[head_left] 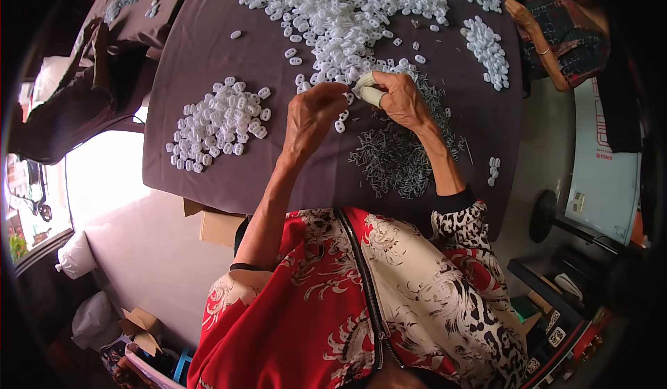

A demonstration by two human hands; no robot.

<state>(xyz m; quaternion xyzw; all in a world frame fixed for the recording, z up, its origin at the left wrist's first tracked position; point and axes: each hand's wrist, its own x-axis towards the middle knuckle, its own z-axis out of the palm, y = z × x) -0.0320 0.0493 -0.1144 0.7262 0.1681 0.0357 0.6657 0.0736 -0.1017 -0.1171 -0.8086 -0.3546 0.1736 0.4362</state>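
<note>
Two hands, the left hand (309, 114) and the right hand (401, 101), nearly meet in front of the person's chest, at the near end of a big white pile (347, 14). I follow the head view, the only one there is. The left grip is pinched at the fingertips, but I cannot tell whether anything sits between them. The right grip has thumb and forefinger drawn close together in pale finger covers (373, 96); something white shows at their tips, yet I cannot tell if it is held or lies behind. The covers perhaps spare the skin from rubbing or pricking.

The small white pieces, each with two dark openings, spread over the cloth-covered worktop (208, 52), and a few loose pieces (340, 121) lie just below the fingers. Under the right forearm spreads a grey pin heap (392, 156), probably kept there because that hand reaches it most easily. A separate white heap (222, 125) rests to the left, well apart from the big pile, likely so the two do not mix. Both forearms angle inward, which I take to bring the fingertips into clear sight.

Across on the right, a co-worker's hands (521, 7) come together near another cluster of white pieces (486, 48).
</note>
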